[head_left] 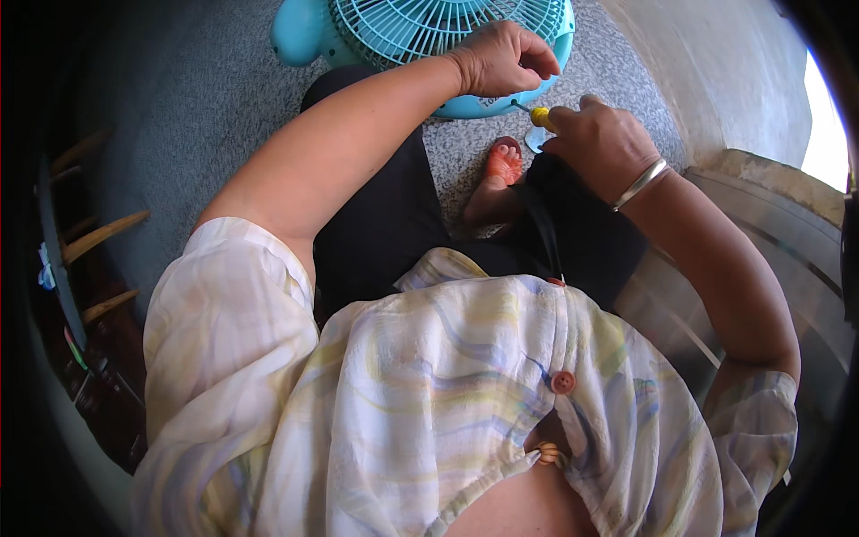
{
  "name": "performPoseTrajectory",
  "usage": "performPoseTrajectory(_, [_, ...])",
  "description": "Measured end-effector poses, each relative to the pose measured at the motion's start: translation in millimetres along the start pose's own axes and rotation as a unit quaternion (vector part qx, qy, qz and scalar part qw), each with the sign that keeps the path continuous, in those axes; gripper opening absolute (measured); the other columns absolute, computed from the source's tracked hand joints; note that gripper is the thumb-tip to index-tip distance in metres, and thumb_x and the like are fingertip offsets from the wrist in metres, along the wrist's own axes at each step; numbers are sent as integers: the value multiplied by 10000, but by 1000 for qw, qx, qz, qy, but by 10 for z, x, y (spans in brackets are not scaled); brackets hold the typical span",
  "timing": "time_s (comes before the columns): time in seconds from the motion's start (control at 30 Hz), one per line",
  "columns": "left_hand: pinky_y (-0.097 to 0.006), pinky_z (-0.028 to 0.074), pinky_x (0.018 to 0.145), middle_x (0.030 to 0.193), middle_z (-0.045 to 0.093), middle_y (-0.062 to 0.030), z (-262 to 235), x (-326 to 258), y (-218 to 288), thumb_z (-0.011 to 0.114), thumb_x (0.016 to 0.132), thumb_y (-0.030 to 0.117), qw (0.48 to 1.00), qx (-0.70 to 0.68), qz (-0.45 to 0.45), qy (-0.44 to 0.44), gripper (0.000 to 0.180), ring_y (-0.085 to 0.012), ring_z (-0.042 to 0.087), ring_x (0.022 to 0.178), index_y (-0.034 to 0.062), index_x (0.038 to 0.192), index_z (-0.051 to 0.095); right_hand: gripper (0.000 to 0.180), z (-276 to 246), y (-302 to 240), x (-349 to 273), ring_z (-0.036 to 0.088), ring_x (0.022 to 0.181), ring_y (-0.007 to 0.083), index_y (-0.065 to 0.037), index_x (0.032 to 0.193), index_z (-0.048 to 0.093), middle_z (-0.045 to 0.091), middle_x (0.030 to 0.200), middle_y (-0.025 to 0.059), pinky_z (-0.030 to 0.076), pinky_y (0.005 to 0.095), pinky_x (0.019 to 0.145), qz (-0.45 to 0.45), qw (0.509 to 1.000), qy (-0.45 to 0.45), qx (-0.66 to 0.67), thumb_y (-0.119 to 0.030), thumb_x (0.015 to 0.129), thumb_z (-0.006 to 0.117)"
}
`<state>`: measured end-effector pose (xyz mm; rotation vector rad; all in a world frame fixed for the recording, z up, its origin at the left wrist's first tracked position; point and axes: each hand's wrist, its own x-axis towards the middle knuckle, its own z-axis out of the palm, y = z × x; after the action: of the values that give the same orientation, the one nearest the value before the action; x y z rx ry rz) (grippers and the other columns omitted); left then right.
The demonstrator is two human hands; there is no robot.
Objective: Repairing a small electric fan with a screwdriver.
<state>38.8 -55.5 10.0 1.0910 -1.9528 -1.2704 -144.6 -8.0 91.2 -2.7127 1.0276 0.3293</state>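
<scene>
A turquoise fan (488,109) with a round wire grille (412,27) lies on the floor in front of me. My left hand (506,61) is over the fan's near right rim, its fingers curled in; whatever they pinch is hidden. In my right hand (601,143) is a screwdriver (540,118) with a yellow handle. Its thin dark shaft points left, with the tip at the fan's front rim. Whether the tip sits in a screw is too small to tell.
A small pale round piece (535,139) lies near the screwdriver, beside my foot (506,163). The speckled grey floor (242,107) meets a wall (716,72) on the right. At the far left stands dark furniture with wooden slats (103,234).
</scene>
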Motion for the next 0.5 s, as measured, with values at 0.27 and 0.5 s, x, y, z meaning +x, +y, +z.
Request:
performPoseTrajectory(0.27, [-262, 513, 817, 904, 678, -73, -1, -4, 32, 627, 729, 38, 1000, -2, -7, -1, 236, -130, 645, 854, 45, 959, 678, 152, 27, 43, 20, 637, 668, 283, -42, 922, 560, 552, 894, 163, 520, 389, 557, 11, 994, 92, -50, -175, 850, 541])
performPoseTrajectory(0.5, [-267, 514, 827, 907, 678, -82, 29, 0, 43, 633, 738, 39, 1000, 22, 9, 3, 226, -142, 651, 857, 43, 960, 677, 190, -53, 19, 213, 656, 698, 264, -36, 898, 616, 644, 765, 126, 529, 371, 603, 46, 991, -78, -103, -206, 852, 543])
